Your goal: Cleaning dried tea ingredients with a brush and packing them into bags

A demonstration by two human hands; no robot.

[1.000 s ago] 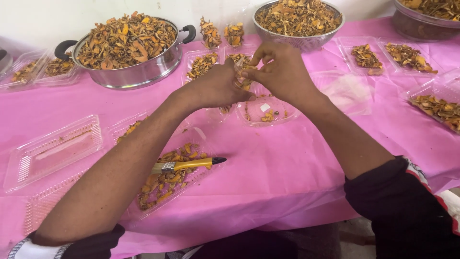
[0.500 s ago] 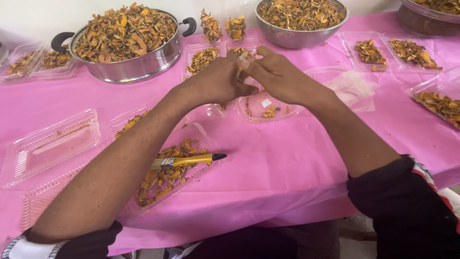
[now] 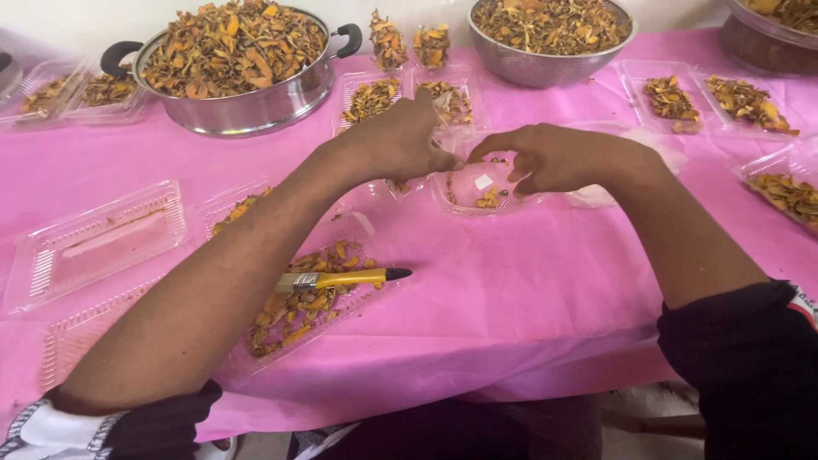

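The left hand [image 3: 400,140] and right hand [image 3: 554,158] meet above a small clear plastic tray [image 3: 477,189] mid-table. Behind it stand two filled clear trays [image 3: 409,98]. A handled steel pot of dried orange-brown pieces [image 3: 234,64] sits far left, a steel bowl [image 3: 550,38] far right. A yellow-handled brush [image 3: 341,278] lies on a near tray [image 3: 298,307]; an empty clear clamshell [image 3: 94,243] lies left of it.
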